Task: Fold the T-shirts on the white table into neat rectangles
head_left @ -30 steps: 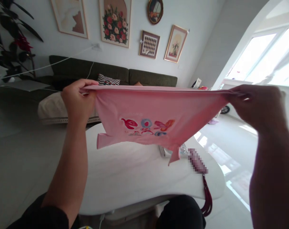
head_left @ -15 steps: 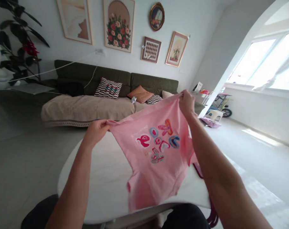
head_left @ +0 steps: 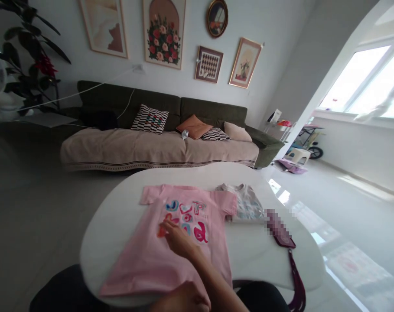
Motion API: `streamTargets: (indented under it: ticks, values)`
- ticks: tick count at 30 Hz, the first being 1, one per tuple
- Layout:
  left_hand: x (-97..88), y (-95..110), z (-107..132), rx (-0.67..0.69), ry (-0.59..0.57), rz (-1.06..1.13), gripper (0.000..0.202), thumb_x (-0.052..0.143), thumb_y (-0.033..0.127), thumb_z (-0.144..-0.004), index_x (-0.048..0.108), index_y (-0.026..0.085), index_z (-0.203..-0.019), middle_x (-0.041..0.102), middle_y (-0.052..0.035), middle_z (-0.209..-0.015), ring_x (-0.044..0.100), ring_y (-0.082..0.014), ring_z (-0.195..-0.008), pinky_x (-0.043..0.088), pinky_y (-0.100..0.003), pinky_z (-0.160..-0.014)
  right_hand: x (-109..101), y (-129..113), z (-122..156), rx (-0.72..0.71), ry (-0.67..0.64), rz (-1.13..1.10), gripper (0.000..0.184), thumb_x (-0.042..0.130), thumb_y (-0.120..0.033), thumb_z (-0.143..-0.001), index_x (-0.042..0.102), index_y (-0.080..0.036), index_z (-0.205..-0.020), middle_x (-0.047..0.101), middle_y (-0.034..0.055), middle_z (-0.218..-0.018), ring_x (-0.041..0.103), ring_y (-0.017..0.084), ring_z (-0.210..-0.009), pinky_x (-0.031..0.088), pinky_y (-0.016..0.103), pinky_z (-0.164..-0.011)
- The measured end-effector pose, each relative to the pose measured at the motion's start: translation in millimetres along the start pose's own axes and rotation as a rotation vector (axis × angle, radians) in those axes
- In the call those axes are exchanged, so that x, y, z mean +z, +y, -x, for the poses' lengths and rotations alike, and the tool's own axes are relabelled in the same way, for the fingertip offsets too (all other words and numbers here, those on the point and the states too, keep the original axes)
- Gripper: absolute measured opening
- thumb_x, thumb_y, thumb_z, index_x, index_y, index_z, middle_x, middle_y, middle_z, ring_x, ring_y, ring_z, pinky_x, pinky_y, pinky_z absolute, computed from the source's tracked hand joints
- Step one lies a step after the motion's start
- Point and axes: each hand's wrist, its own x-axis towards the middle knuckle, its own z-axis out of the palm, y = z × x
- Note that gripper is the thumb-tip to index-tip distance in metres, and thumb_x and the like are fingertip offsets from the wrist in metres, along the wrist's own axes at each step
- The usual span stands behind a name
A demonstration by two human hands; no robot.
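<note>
A pink T-shirt (head_left: 144, 264) with a bright, many-coloured print lies spread on the white table (head_left: 115, 221), its neckline towards the sofa. My right hand (head_left: 173, 233) reaches across to the print, its fingertips closed together on the cloth; they are slightly blurred. Low in the picture, my left hand (head_left: 192, 297) is curled at the hem beneath my right forearm, with pink cloth beside the fingers. Beyond the right sleeve is a folded light grey garment (head_left: 247, 203), partly covered by that sleeve.
A phone in a dark red case (head_left: 284, 236) with a strap (head_left: 296, 281) lies at the table's right side, the strap hanging over the edge. Behind the table stands a long green sofa (head_left: 213, 108) with a beige cover and cushions. My dark-clad knees are under the near edge.
The T-shirt has come down from the air onto the table, its neckline now away from me. Both hands have left the upper corners and moved in to the print and hem.
</note>
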Motion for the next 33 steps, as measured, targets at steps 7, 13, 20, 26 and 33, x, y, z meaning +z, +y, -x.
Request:
streamTargets:
  ticks: [7,13,20,26,33]
  values:
    - [-87.3,-17,-18,-0.041,0.764,-0.692,0.037,0.039,0.025,-0.083,0.059,0.018,-0.114,0.053,-0.0115,-0.125,0.041,-0.0269,-0.12,0.03,-0.044,-0.099,38,74,109,0.694,0.061,0.3,0.053,0.036,-0.04,-0.087,0.032,-0.022,-0.136,0.025,0.0097,-0.144,0.012,0.03,-0.133,0.025,0.049,-0.101]
    - [-86.8,-68,-26,-0.347,0.813,-1.004,0.053,0.037,0.044,-0.085,0.027,0.034,-0.136,0.014,-0.0053,-0.148,0.009,-0.0328,-0.134,0.015,-0.063,-0.097,59,89,125,0.675,0.06,0.361,0.059,0.027,-0.054,-0.087,0.021,-0.027,-0.139,0.013,0.0035,-0.147,0.002,0.025,-0.135,0.018,0.046,-0.105]
    - [-82.0,-68,-24,-0.378,0.81,-1.051,0.053,0.032,0.045,-0.087,0.02,0.036,-0.137,0.01,-0.0032,-0.148,0.006,-0.0308,-0.135,0.013,-0.061,-0.098,56,93,121,0.655,0.074,0.37,0.059,0.026,-0.055,-0.087,0.02,-0.029,-0.139,0.014,0.0029,-0.147,0.005,0.024,-0.135,0.018,0.045,-0.105]
    - [-81.1,-65,-23,-0.386,0.811,-1.054,0.052,0.033,0.044,-0.087,0.02,0.035,-0.137,0.011,-0.0038,-0.148,0.006,-0.0304,-0.135,0.012,-0.061,-0.099,59,95,122,0.645,0.099,0.379,0.06,0.026,-0.057,-0.086,0.021,-0.029,-0.139,0.014,0.0027,-0.147,0.005,0.025,-0.135,0.019,0.046,-0.104]
    - [-81.6,-62,-24,-0.391,0.809,-1.037,0.052,0.033,0.042,-0.087,0.021,0.035,-0.137,0.011,-0.0034,-0.148,0.005,-0.0294,-0.135,0.013,-0.06,-0.099,57,94,122,0.643,0.097,0.375,0.059,0.022,-0.057,-0.087,0.02,-0.028,-0.139,0.014,0.0025,-0.147,0.005,0.025,-0.134,0.019,0.046,-0.105]
